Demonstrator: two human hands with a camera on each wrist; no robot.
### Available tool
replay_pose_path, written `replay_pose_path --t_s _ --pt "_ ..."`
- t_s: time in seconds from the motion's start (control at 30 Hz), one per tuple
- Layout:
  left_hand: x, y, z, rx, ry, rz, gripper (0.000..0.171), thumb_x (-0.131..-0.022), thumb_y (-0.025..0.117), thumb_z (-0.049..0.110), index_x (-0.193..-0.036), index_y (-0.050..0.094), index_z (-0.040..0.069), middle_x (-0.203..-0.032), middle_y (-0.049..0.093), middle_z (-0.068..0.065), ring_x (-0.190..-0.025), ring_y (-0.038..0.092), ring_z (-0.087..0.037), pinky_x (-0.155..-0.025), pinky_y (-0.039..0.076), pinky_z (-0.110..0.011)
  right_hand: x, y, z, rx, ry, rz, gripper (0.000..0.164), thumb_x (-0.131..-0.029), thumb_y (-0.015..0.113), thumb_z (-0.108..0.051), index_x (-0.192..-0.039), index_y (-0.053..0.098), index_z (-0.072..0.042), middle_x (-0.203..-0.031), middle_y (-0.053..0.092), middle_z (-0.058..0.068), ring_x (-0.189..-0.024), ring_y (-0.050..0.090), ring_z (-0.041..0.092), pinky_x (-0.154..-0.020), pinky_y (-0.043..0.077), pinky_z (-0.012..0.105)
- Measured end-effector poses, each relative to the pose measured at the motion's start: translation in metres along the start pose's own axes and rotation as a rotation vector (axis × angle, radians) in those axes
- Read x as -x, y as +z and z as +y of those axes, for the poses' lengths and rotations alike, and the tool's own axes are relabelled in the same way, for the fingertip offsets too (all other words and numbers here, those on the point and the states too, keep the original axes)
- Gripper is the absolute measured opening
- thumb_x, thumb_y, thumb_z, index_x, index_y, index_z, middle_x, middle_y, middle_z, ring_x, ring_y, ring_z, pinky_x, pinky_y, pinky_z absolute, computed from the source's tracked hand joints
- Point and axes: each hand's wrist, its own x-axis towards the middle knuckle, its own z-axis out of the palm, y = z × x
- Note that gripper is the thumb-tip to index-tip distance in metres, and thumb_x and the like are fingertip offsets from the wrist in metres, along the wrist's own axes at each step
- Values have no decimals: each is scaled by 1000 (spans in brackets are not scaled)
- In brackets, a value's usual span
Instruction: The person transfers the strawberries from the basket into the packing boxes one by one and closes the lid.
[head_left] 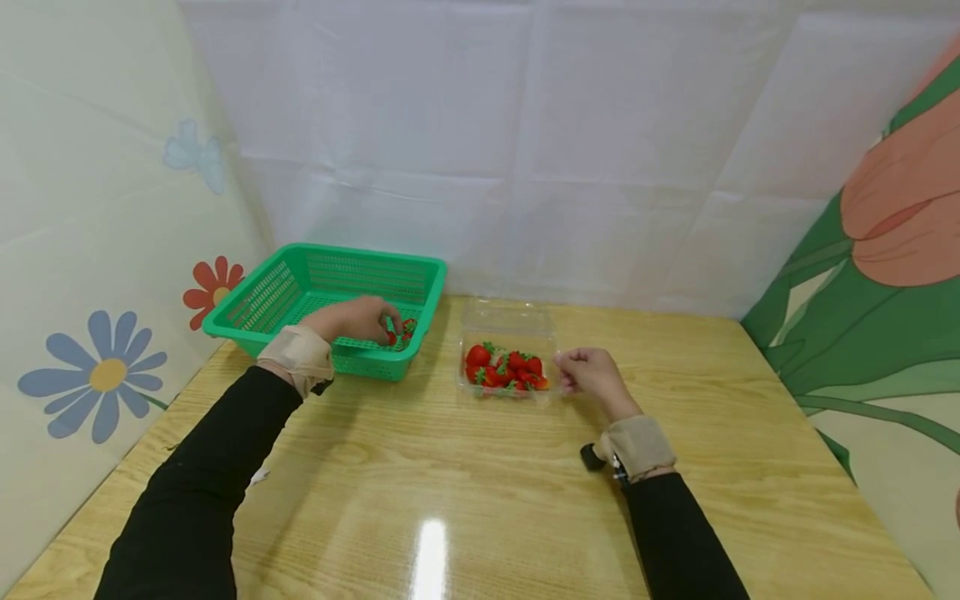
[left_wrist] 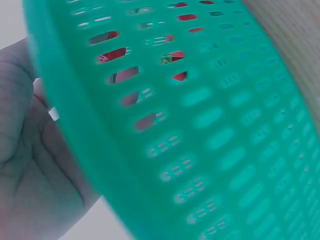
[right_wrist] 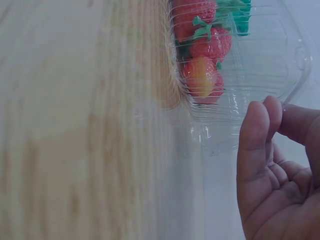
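Note:
My left hand (head_left: 352, 319) reaches over the near rim into a green plastic basket (head_left: 258, 335). Its thumb and fingers are bent around a red strawberry (head_left: 392, 338) at the basket's right end, beside a few others. The left wrist view shows that palm behind the basket wall (left_wrist: 215, 117), with bits of red showing through the slots. At the middle of the table, a clear plastic box (head_left: 506, 321) with its lid folded back holds several strawberries (head_left: 517, 362) with green leaves. My right hand (head_left: 592, 377) pinches the box's right rim between thumb and fingers (right_wrist: 256, 120).
Both containers stand on a light wooden table (head_left: 480, 467), near a white cloth backdrop (head_left: 487, 125). A flower-printed cloth (head_left: 75, 208) hangs on the left, and another with large tulips (head_left: 892, 217) on the right. A small white scrap (head_left: 258, 476) lies by the left forearm.

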Motion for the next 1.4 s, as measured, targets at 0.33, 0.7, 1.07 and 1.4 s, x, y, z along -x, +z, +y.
replay_pose_path --t_s 0.33,0.7,1.07,1.4 --pt "3 -17 24 -36 60 63 18 -86 59 5 -102 64 11 -79 58 -5 -61 43 -15 -59 37 -29 0 -1 -1 -2 -10 -5 34 -94 57 -20 -106 56 12 -74 59 5 -64 57 11 -61 53 29" --pt "-9 -9 68 -57 169 97 18 -88 59 8 -105 62 12 -77 60 -4 -54 54 -16 -59 46 -28 0 -2 -1 -6 -6 -6 33 -94 56 -19 -105 56 12 -73 59 5 -63 57 11 -60 53 28" --pt "-44 22 98 -221 314 117 17 -88 62 14 -105 64 11 -88 61 1 -77 54 -12 -69 46 -27 -1 -1 1 -9 -2 1 33 -94 57 -20 -104 56 11 -73 59 6 -62 57 11 -60 53 28" --pt "-68 47 118 -305 340 109 17 -87 65 12 -104 65 12 -93 65 1 -83 58 -12 -75 47 -26 -1 -2 0 -16 -4 -9 32 -94 57 -20 -104 57 11 -74 60 7 -62 57 12 -60 53 29"
